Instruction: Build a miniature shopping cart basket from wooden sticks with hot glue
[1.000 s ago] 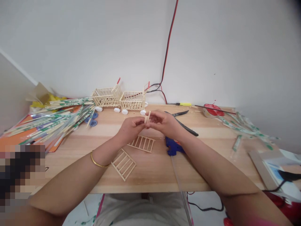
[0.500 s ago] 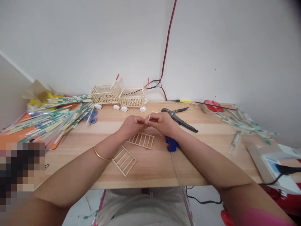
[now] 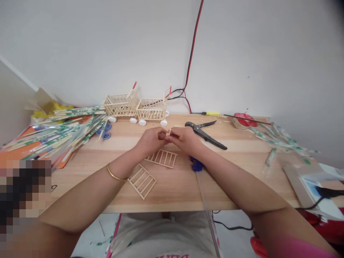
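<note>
Your left hand and right hand meet, fingertips pinching small wooden pieces.
The pieces, near the slatted frames, should be light, stiff and snappable: hold them gently by their ends.

Pliers now fully in view beside the hands, blue tool more hidden by the right forearm.

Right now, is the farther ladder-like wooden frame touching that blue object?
Apart. The head view shows bare tabletop between the right end of the farther wooden frame and the blue object, which the right forearm partly covers.
</note>
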The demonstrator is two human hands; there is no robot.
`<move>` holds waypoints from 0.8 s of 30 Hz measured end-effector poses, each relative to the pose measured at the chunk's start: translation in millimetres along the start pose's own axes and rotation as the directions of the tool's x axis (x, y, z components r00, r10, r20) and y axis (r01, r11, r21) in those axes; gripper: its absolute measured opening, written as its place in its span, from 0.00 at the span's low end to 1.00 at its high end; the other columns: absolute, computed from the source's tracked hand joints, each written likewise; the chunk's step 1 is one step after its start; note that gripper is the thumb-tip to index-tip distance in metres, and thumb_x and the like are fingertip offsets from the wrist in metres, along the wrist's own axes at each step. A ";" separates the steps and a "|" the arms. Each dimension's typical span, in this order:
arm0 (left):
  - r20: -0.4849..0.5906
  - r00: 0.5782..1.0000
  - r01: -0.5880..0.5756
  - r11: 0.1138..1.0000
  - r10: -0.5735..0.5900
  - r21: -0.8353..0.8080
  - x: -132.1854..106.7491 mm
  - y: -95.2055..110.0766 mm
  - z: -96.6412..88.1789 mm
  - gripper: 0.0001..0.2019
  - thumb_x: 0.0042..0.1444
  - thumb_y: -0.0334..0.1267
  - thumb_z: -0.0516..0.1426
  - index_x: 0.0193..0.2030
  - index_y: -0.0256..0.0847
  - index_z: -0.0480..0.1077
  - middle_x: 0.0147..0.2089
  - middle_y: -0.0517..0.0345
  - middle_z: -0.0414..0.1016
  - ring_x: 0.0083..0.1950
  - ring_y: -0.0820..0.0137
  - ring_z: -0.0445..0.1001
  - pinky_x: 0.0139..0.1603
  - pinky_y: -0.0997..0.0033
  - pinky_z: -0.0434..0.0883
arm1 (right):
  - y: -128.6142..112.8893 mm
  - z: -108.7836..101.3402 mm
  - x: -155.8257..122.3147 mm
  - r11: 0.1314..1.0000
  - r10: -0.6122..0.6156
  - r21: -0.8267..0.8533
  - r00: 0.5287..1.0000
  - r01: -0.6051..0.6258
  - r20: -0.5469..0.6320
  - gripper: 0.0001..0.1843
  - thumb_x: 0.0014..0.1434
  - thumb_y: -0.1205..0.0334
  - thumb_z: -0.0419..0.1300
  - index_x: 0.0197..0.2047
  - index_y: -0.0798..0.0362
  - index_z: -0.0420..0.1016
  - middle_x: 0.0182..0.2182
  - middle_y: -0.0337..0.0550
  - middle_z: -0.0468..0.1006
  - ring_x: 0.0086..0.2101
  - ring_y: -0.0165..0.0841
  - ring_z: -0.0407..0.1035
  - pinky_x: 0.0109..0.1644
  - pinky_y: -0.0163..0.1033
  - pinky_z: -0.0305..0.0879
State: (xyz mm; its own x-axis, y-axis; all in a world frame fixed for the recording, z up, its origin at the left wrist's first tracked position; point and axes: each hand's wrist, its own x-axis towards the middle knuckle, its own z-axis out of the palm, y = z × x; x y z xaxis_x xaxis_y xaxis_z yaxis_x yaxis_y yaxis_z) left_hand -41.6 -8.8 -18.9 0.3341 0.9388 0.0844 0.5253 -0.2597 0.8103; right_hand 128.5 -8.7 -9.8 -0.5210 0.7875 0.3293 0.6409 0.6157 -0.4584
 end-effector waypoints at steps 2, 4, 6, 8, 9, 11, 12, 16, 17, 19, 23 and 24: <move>0.005 1.000 -0.017 0.998 0.016 0.068 0.5 -1.2 -0.1 0.10 0.47 0.40 0.60 0.35 0.37 0.73 0.29 0.58 0.77 0.31 0.69 0.74 0.31 0.74 0.65 | 1.3 0.5 -0.1 1.000 0.008 0.010 1.000 -0.008 0.010 0.09 0.58 0.64 0.59 0.27 0.56 0.72 0.23 0.39 0.73 0.25 0.27 0.63 0.31 0.32 0.52; 0.025 1.000 -0.023 0.992 0.020 0.121 0.6 -2.1 0.1 0.10 0.47 0.40 0.60 0.35 0.37 0.74 0.29 0.59 0.77 0.31 0.70 0.73 0.31 0.74 0.65 | 2.3 0.6 -0.5 0.999 0.021 0.026 0.999 -0.022 0.024 0.07 0.57 0.64 0.60 0.28 0.57 0.73 0.24 0.40 0.75 0.26 0.28 0.64 0.32 0.32 0.53; 0.034 0.999 -0.033 0.987 0.028 0.156 0.1 -1.7 0.4 0.10 0.48 0.39 0.59 0.36 0.38 0.74 0.30 0.59 0.77 0.32 0.70 0.73 0.32 0.74 0.65 | 2.4 0.0 -1.0 0.998 0.026 0.057 0.999 -0.028 0.036 0.05 0.56 0.64 0.61 0.30 0.57 0.75 0.26 0.41 0.77 0.28 0.29 0.66 0.33 0.33 0.54; 0.031 0.999 -0.045 0.983 0.040 0.176 -1.1 0.1 0.4 0.10 0.48 0.37 0.59 0.37 0.38 0.74 0.31 0.59 0.77 0.33 0.70 0.73 0.33 0.74 0.65 | 1.8 -1.1 -1.5 0.995 0.023 0.092 0.999 -0.027 0.044 0.05 0.56 0.64 0.61 0.31 0.57 0.76 0.27 0.42 0.78 0.28 0.29 0.67 0.33 0.33 0.55; 0.029 0.999 -0.046 0.983 0.041 0.180 -1.8 1.3 0.4 0.10 0.47 0.36 0.59 0.37 0.38 0.74 0.32 0.58 0.77 0.33 0.70 0.73 0.33 0.74 0.65 | 1.4 -1.7 -1.7 0.994 0.024 0.105 0.999 -0.029 0.049 0.05 0.56 0.64 0.61 0.31 0.56 0.76 0.28 0.42 0.78 0.28 0.29 0.67 0.33 0.33 0.55; 0.023 0.999 -0.039 0.982 0.036 0.185 -3.1 3.7 0.3 0.09 0.47 0.35 0.59 0.37 0.38 0.73 0.31 0.58 0.77 0.32 0.70 0.73 0.33 0.74 0.65 | 0.5 -2.8 -1.9 0.993 0.032 0.115 0.998 -0.039 0.057 0.06 0.57 0.63 0.61 0.31 0.56 0.77 0.27 0.41 0.79 0.28 0.29 0.67 0.33 0.33 0.55; 0.020 0.999 -0.034 0.982 0.031 0.188 -3.7 4.6 0.4 0.09 0.47 0.35 0.59 0.37 0.38 0.73 0.31 0.59 0.77 0.32 0.70 0.73 0.32 0.74 0.65 | 0.2 -3.1 -2.0 0.992 0.038 0.115 0.998 -0.045 0.059 0.06 0.57 0.63 0.61 0.31 0.56 0.77 0.27 0.41 0.78 0.28 0.29 0.67 0.33 0.33 0.55; 0.008 1.000 -0.030 0.981 0.029 0.193 -5.2 4.7 1.7 0.10 0.47 0.34 0.59 0.39 0.38 0.71 0.30 0.59 0.76 0.32 0.70 0.73 0.33 0.74 0.66 | 0.2 -2.6 -2.0 0.993 0.048 0.107 0.997 -0.055 0.063 0.07 0.57 0.63 0.61 0.30 0.56 0.77 0.26 0.41 0.78 0.27 0.29 0.66 0.32 0.33 0.55; 0.008 0.999 -0.035 0.980 0.034 0.198 -5.3 4.0 2.3 0.10 0.47 0.34 0.59 0.39 0.38 0.71 0.31 0.58 0.76 0.32 0.70 0.73 0.33 0.74 0.66 | 0.2 -1.9 -2.0 0.993 0.047 0.109 0.996 -0.054 0.070 0.06 0.56 0.63 0.61 0.30 0.56 0.77 0.26 0.40 0.78 0.27 0.29 0.67 0.32 0.33 0.55; 0.006 0.999 -0.049 0.973 0.049 0.224 -5.6 2.4 3.3 0.10 0.47 0.33 0.58 0.39 0.38 0.71 0.32 0.57 0.77 0.34 0.69 0.74 0.35 0.73 0.67 | 0.1 -0.4 -2.1 0.992 0.042 0.117 0.995 -0.053 0.090 0.05 0.56 0.65 0.61 0.31 0.55 0.77 0.27 0.40 0.78 0.28 0.29 0.67 0.32 0.33 0.55; 0.007 0.999 -0.051 0.959 0.051 0.279 -5.4 1.6 3.9 0.10 0.48 0.33 0.58 0.39 0.38 0.72 0.35 0.56 0.78 0.36 0.67 0.74 0.36 0.71 0.67 | -1.4 1.2 -1.9 0.990 0.067 0.115 0.993 -0.078 0.099 0.04 0.55 0.68 0.61 0.30 0.55 0.77 0.26 0.39 0.78 0.27 0.28 0.67 0.32 0.32 0.54; 0.007 0.999 -0.046 0.958 0.046 0.283 -5.3 1.9 3.8 0.10 0.48 0.33 0.58 0.39 0.38 0.72 0.34 0.56 0.78 0.36 0.67 0.74 0.36 0.71 0.67 | -1.9 1.1 -1.8 0.990 0.073 0.115 0.992 -0.084 0.098 0.04 0.54 0.68 0.61 0.29 0.56 0.77 0.25 0.39 0.78 0.27 0.28 0.67 0.31 0.32 0.54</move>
State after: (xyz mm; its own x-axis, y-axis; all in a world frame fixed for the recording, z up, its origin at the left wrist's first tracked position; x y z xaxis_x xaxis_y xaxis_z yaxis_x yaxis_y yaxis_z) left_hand -39.4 -15.1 -19.9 0.3635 0.9241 0.1179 0.7092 -0.3566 0.6081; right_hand 127.7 -11.4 -10.4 -0.5256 0.8239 0.2120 0.6136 0.5398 -0.5763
